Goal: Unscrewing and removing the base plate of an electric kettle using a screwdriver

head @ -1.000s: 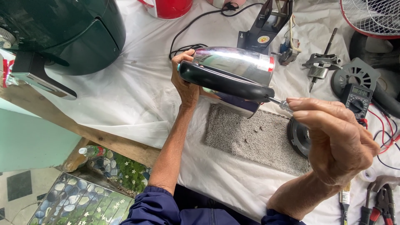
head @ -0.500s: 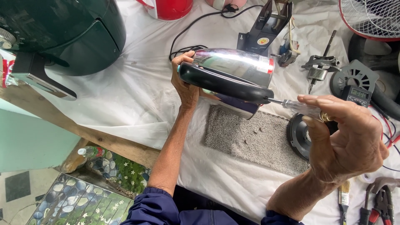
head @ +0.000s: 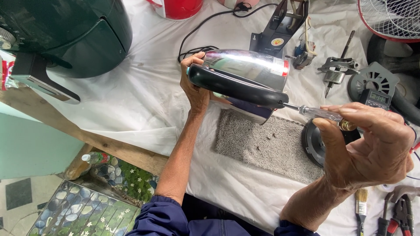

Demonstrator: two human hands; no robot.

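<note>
1. A dark green appliance [head: 65, 35] stands at the far left of the white-covered bench [head: 144, 100].
2. The left hand [head: 195, 87] grips the steel kettle [head: 249, 70], tilted on its side above a grey mat [head: 262, 146].
3. The right hand [head: 367, 148] pinches a clear-handled screwdriver [head: 319, 113], its tip at the kettle's black handle [head: 236, 87].
4. Pliers [head: 400, 214] lie at the far right.
</note>
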